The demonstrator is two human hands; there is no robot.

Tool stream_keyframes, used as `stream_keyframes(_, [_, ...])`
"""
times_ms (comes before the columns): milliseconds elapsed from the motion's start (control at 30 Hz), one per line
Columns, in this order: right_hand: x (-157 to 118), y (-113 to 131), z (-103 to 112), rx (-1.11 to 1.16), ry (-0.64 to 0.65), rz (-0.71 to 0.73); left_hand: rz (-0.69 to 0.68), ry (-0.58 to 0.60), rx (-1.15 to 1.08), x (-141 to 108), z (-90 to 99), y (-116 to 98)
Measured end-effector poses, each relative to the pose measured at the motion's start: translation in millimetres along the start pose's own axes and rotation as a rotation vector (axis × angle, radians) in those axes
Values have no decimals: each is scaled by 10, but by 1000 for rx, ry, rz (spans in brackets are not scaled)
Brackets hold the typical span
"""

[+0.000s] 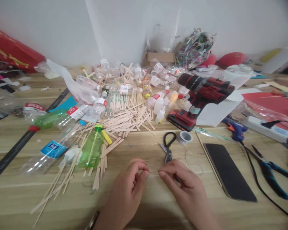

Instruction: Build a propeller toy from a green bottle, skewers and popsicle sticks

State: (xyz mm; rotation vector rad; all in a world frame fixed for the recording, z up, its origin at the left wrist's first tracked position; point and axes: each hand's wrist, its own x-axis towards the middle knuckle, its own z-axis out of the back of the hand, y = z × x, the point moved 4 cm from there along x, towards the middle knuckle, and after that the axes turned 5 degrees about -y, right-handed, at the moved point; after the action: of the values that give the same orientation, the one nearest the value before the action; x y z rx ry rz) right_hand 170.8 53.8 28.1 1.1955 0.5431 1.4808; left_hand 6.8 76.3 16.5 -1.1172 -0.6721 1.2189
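My left hand (pixel 132 188) is closed, thumb and forefinger pinched together at the lower middle of the view. My right hand (pixel 182 185) is pinched in the same way just to its right, a small gap between the two sets of fingertips. A thin line seems to run across that gap, too fine to make out clearly. Black-handled scissors (pixel 168 147) lie behind my right hand, partly hidden by it. Beside them is a small spool (pixel 185 137), with loose thin wire or thread on the wood around it.
On the wooden table (pixel 81 207) are a green bottle (pixel 91 150), wooden sticks (pixel 134 118), a red cordless drill (pixel 201 95), a phone (pixel 228 171), pliers (pixel 268 175) and a blue glue gun (pixel 237 129). Clear bottles (pixel 55 148) are scattered left and behind.
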Motion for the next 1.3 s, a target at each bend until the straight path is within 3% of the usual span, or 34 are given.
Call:
stream_keyframes(133, [-70, 7, -72, -33, 92, 104, 162, 195, -210, -3, -102, 76])
stream_keyframes(233, [-115, 8, -107, -72, 122, 178, 217, 245, -312, 20, -158, 110])
stream_keyframes(500, [-88, -96, -12, -204, 271, 207, 245, 278, -51, 24, -138, 97])
stream_keyframes(567, [68, -180, 86, -398, 322, 244, 242, 269, -18, 32, -129, 105])
stream_keyframes(667, [453, -364, 215, -968, 384, 391, 209, 241, -29, 82, -131, 151])
stream_keyframes(700, [607, -434, 246, -1043, 386, 385, 196, 232, -38, 105, -138, 176])
stream_keyframes(833, [1097, -666, 177, -1152, 483, 414, 161, 190, -77, 186, -173, 283])
stream_keyframes(967, [1284, -713, 36, -1187, 623, 473, 153, 140, -133, 212, -177, 334])
stream_keyframes(1100, [1220, -547, 92, -1200, 682, 469, 116, 51, -96, 205, -99, 303])
stream_keyframes(1300, [742, -453, 255, -1160, 763, 381, 13, -39, 39, 206, -27, 221])
